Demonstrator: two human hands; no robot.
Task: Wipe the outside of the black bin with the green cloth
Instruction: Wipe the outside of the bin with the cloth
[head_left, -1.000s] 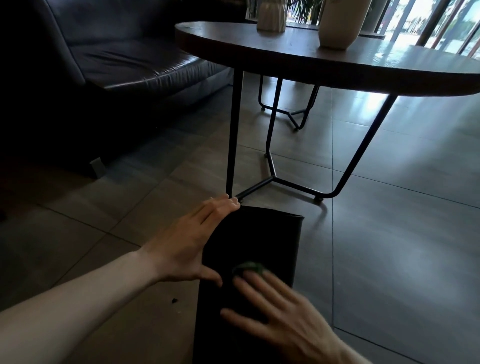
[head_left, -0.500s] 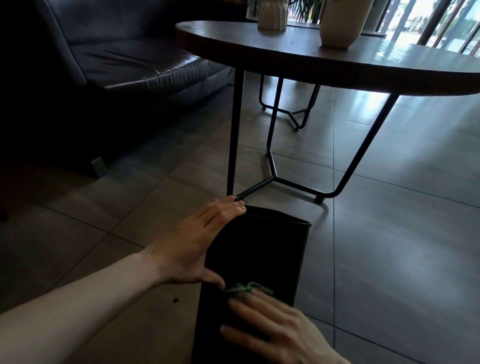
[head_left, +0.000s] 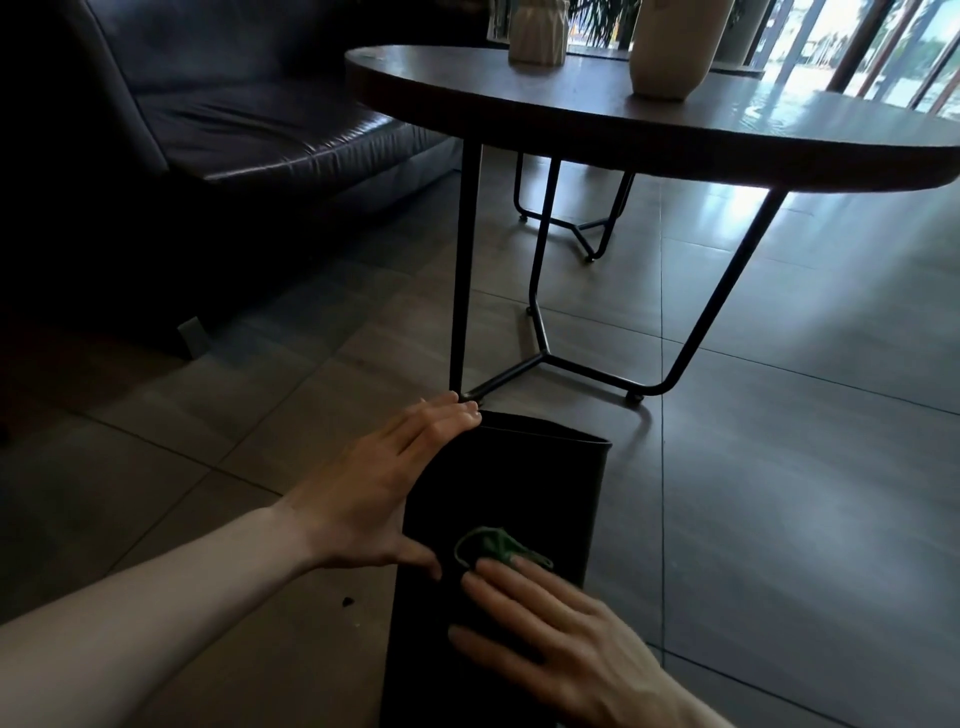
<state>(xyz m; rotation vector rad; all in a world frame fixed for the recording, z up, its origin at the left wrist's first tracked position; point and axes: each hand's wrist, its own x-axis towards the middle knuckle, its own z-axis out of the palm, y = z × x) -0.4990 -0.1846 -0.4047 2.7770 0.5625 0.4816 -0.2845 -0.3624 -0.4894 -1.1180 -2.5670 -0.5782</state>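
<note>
The black bin lies tipped on the tiled floor with its open rim pointing away from me toward the table legs. My left hand rests flat along the bin's left side, fingers together, thumb over its upper face. My right hand presses flat on the bin's upper face with the green cloth under its fingertips; only a bunched edge of the cloth shows past the fingers.
A round wooden table on thin black metal legs stands just beyond the bin's rim, with two pale vases on top. A dark leather sofa fills the left. A small dark crumb lies on the tiles.
My right hand slid the green cloth down the bin toward me, then back up a little. The left hand has stayed on the bin's side.
</note>
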